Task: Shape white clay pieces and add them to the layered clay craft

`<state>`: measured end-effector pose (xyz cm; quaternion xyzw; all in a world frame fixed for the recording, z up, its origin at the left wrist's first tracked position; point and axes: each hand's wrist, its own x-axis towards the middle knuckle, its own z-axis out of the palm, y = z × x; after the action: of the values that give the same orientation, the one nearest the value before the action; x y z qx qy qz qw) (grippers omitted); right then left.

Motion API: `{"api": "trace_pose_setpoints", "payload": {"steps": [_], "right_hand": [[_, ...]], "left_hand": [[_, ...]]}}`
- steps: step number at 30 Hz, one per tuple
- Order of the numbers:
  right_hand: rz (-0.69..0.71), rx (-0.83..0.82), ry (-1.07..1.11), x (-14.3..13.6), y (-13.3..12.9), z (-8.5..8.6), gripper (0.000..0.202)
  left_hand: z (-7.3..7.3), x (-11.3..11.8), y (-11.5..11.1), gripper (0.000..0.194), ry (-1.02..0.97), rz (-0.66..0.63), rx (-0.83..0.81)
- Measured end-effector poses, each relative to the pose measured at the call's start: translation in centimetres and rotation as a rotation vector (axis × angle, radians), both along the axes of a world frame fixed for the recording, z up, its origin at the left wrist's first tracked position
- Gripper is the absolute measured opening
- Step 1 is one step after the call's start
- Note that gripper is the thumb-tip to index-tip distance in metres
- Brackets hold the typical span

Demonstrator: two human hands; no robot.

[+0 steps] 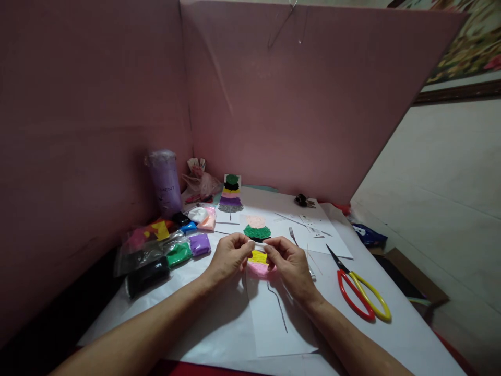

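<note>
My left hand (233, 256) and my right hand (287, 261) are closed in pinches, close together. Between them they hold a short strip of white clay (258, 245), one end in each pinch. Beneath lies a white paper sheet (282, 334) with a picture made of clay bands. A peach band (255, 222), a green band (257, 232) and a black band show above my fingers. Below them are a yellow band (258, 256) and a pink band (258, 270), the pink partly hidden by my right fingers. A dark line (278, 303) runs down the lower sheet.
Red-and-yellow-handled scissors (360, 290) lie at right, and a fork (293, 236) behind my right hand. Clay packets (179, 254) are piled at left, near a purple tumbler (164, 183). A finished-looking striped picture (230, 201) lies at the back. Pink panels (274, 104) stand behind.
</note>
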<state>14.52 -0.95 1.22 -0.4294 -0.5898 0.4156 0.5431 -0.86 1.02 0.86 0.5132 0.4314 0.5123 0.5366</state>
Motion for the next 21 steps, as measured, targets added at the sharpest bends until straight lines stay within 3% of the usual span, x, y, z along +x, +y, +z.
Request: {"api": "trace_pose_setpoints", "payload": {"steps": [14, 21], "right_hand": [[-0.094, -0.013, 0.046, 0.6, 0.7, -0.1, 0.021], [-0.097, 0.000, 0.022, 0.7, 0.9, -0.5, 0.022]], "left_hand": [[1.2, -0.5, -0.1, 0.030, -0.034, 0.144, -0.068], [1.1, -0.6, -0.2, 0.032, -0.059, 0.056, -0.039]]}}
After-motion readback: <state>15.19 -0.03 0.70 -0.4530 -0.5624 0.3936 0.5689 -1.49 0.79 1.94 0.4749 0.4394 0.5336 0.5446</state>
